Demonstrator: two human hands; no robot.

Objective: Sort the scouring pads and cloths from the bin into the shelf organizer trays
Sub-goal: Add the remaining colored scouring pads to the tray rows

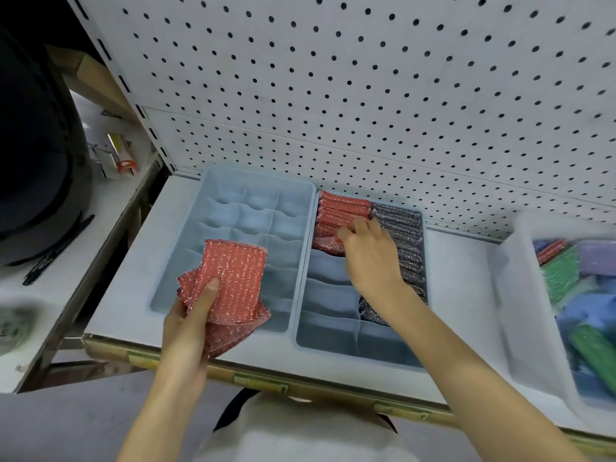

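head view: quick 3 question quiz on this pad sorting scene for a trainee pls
1. True or false: the left organizer tray already holds grey pads.
2. What does the left hand hold? A) green cloths B) red scouring pads C) nothing
3. Fill in: in the right organizer tray, the grey scouring pads lie to the ___ of the stored red pads.

Key: 1 false, its compartments that show are bare; 2 B; 3 right.
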